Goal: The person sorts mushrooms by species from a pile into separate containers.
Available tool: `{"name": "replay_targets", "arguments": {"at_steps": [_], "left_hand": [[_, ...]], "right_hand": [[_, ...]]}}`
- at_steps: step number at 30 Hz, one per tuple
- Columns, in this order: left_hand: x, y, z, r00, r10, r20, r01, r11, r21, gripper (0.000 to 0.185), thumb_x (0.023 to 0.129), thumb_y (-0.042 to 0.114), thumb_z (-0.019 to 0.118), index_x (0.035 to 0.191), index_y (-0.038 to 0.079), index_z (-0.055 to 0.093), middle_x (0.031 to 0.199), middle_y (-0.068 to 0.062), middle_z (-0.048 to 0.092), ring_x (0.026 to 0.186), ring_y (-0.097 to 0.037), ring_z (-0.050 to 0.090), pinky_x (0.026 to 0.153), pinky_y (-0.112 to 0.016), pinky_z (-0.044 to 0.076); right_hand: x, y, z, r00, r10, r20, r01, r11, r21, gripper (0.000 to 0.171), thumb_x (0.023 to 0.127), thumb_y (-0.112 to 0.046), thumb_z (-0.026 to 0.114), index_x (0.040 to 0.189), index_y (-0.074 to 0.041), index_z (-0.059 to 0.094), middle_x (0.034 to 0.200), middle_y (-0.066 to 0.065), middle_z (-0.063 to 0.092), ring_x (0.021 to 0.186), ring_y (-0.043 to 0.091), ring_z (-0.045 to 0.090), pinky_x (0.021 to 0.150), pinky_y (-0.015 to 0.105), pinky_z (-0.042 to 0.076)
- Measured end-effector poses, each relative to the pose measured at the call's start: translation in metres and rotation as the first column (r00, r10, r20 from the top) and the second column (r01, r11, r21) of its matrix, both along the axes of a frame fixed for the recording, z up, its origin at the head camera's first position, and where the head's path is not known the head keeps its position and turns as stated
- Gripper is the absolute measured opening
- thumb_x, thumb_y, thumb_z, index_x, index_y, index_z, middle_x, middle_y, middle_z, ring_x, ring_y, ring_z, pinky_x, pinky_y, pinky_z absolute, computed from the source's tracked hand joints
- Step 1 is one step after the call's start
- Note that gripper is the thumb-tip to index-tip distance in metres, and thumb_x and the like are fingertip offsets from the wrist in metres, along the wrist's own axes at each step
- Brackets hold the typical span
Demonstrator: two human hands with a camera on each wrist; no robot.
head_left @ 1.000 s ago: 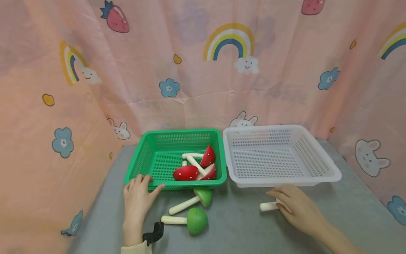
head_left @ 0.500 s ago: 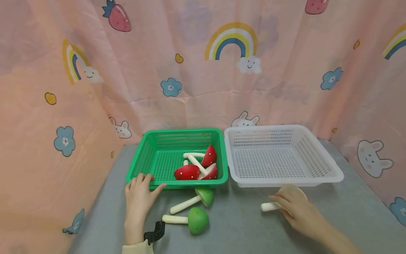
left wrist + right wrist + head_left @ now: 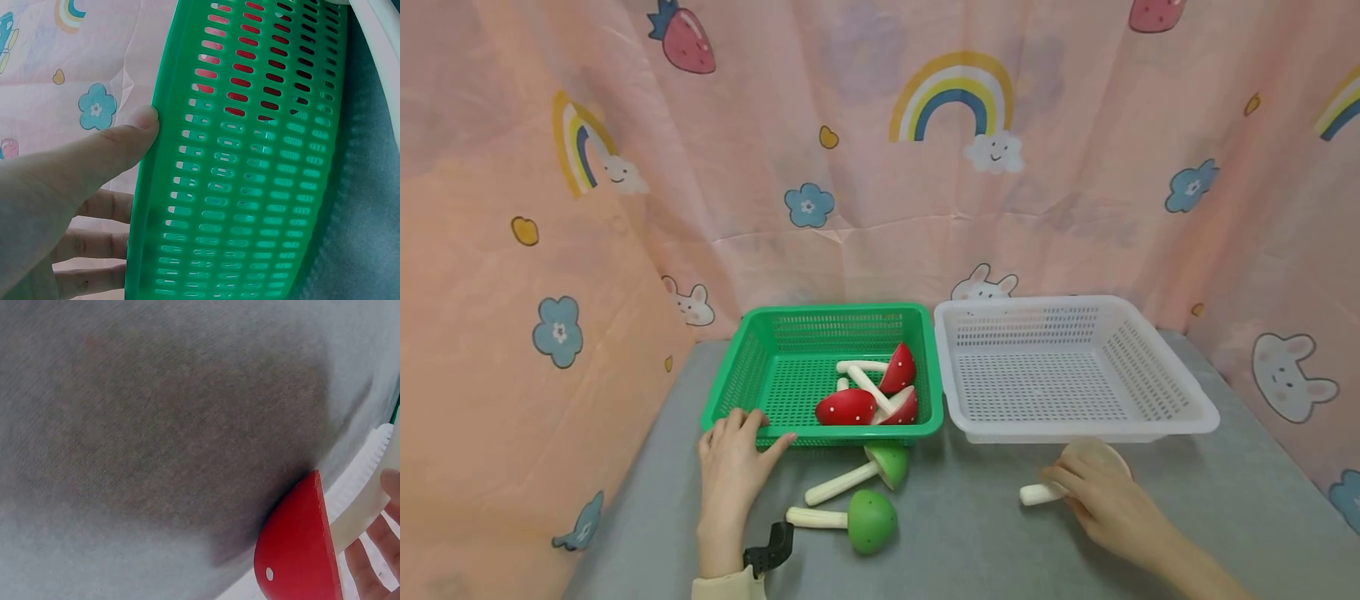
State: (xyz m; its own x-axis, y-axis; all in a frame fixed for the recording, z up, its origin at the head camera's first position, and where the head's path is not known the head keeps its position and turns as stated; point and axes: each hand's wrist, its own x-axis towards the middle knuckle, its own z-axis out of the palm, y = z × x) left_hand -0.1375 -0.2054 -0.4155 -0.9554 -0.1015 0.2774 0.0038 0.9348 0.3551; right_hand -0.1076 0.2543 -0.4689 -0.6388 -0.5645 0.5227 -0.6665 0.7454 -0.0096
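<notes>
Taking the green basket [image 3: 775, 379] as my mark: the white basket [image 3: 1150, 392] sits touching its right side, and in the head view nothing lies in it. Inside the green basket, toward its right half, three red mushrooms [image 3: 846, 407] lie in a heap with their pale stems crossed. On the grey table [image 3: 970, 542], just in front of the green basket's front wall, two green mushrooms [image 3: 871, 521] lie on their sides, one nearly touching the wall and the other a little nearer to me.

Well to the right of the green basket, in front of the white one, is the red mushroom [image 3: 299, 550] I am working on. From above only its pale underside and stem show; my wrist camera shows its red, white-dotted cap tipped up off the table.

By my reckoning the sorting is partly done: three reds are in, one red is in my grasp, and both greens lie untouched, with the white basket yet to receive anything.

My left hand [image 3: 730, 467] rests on the near left corner of the green basket, thumb laid along the outer wall and my fingers [image 3: 94, 244] loosely bent over the rim, steadying more than clutching. My right hand [image 3: 1101, 498] has its fingers curled round the red mushroom, closed about the top of the stem under the cap.
</notes>
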Motion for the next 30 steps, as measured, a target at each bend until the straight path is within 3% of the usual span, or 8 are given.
{"name": "replay_targets", "arguments": {"at_steps": [6, 11, 14, 17, 22, 30], "left_hand": [[0.0, 0.001, 0.0, 1.0, -0.001, -0.004, 0.001, 1.0, 0.001, 0.043, 0.08, 0.047, 0.075, 0.101, 0.01, 0.065, 0.106, -0.011, 0.06, 0.107, -0.034, 0.052, 0.104, -0.058, 0.031], [0.001, 0.002, 0.001, 1.0, 0.001, -0.005, -0.001, 1.0, 0.003, 0.043, 0.08, 0.046, 0.075, 0.101, 0.01, 0.065, 0.106, -0.011, 0.06, 0.107, -0.034, 0.052, 0.104, -0.058, 0.031], [0.001, 0.001, 0.001, 1.0, 0.001, -0.01, -0.001, 1.0, 0.005, 0.043, 0.08, 0.046, 0.075, 0.101, 0.01, 0.065, 0.106, -0.011, 0.06, 0.107, -0.034, 0.052, 0.104, -0.058, 0.031], [0.001, 0.001, 0.001, 1.0, 0.0, -0.016, 0.0, 1.0, 0.004, 0.043, 0.079, 0.046, 0.075, 0.101, 0.01, 0.065, 0.106, -0.011, 0.06, 0.107, -0.034, 0.052, 0.104, -0.058, 0.031], [0.001, 0.001, 0.001, 1.0, 0.0, -0.022, 0.0, 1.0, 0.001, 0.043, 0.079, 0.046, 0.075, 0.1, 0.01, 0.066, 0.106, -0.011, 0.06, 0.106, -0.033, 0.052, 0.104, -0.058, 0.032], [0.001, 0.002, 0.001, 1.0, 0.001, -0.021, -0.001, 1.0, -0.001, 0.043, 0.079, 0.047, 0.075, 0.099, 0.01, 0.066, 0.106, -0.011, 0.06, 0.106, -0.034, 0.053, 0.104, -0.058, 0.032]], "right_hand": [[-0.002, 0.001, -0.002, 0.999, 0.044, -0.025, -0.045, 0.999, -0.021, 0.042, 0.06, 0.0, 0.069, 0.097, -0.019, 0.067, 0.09, -0.011, 0.057, 0.086, 0.011, 0.054, 0.081, 0.028, 0.038], [-0.003, 0.0, -0.001, 0.997, 0.071, -0.04, -0.072, 0.997, -0.032, 0.021, 0.081, -0.02, 0.054, 0.098, -0.019, 0.066, 0.091, -0.01, 0.058, 0.087, 0.012, 0.053, 0.084, 0.028, 0.035], [-0.003, -0.003, 0.002, 0.997, 0.073, -0.024, -0.074, 0.996, -0.042, 0.022, 0.088, -0.026, 0.047, 0.098, -0.019, 0.066, 0.09, -0.012, 0.057, 0.085, 0.007, 0.053, 0.081, 0.025, 0.037], [-0.002, -0.006, 0.008, 0.997, 0.073, -0.008, -0.073, 0.997, -0.037, 0.017, 0.083, -0.019, 0.058, 0.098, -0.02, 0.066, 0.09, -0.014, 0.056, 0.083, 0.002, 0.051, 0.078, 0.022, 0.038], [0.002, -0.016, 0.02, 0.994, 0.109, -0.015, -0.109, 0.993, -0.04, 0.051, 0.056, 0.0, 0.079, 0.099, -0.022, 0.066, 0.089, -0.016, 0.055, 0.081, 0.005, 0.051, 0.078, 0.022, 0.037], [0.004, -0.035, 0.039, 0.992, 0.127, 0.012, -0.127, 0.992, -0.013, 0.048, 0.061, -0.004, 0.076, 0.1, -0.028, 0.064, 0.088, -0.019, 0.053, 0.081, 0.002, 0.048, 0.074, 0.024, 0.038]]}}
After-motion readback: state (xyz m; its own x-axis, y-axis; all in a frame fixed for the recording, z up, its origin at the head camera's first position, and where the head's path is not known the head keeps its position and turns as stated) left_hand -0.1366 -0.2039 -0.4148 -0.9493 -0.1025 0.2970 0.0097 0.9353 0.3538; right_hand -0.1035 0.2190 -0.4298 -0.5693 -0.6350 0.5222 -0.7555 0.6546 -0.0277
